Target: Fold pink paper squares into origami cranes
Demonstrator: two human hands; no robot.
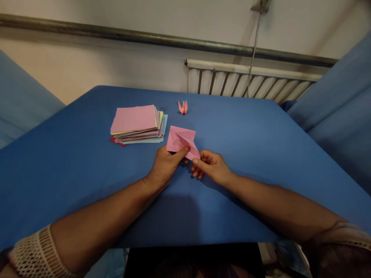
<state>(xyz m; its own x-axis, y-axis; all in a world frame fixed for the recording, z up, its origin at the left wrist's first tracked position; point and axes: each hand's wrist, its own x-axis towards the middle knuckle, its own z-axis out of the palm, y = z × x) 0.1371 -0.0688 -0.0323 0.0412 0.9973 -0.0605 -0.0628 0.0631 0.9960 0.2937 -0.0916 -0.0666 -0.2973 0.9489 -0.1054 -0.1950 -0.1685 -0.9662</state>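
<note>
A partly folded pink paper sheet [181, 139] lies on the blue table [87, 173] just in front of me. My left hand [165, 165] grips its near left edge, thumb pressed on top of a fold. My right hand [211, 166] pinches the sheet's near right corner between thumb and fingers. Both hands rest low on the table surface.
A stack of coloured paper squares [137, 124] with a pink one on top sits to the left of the sheet. A small finished pink-orange folded figure [183, 107] stands farther back. A radiator [246, 82] lines the wall behind; blue fabric [336, 112] rises at right.
</note>
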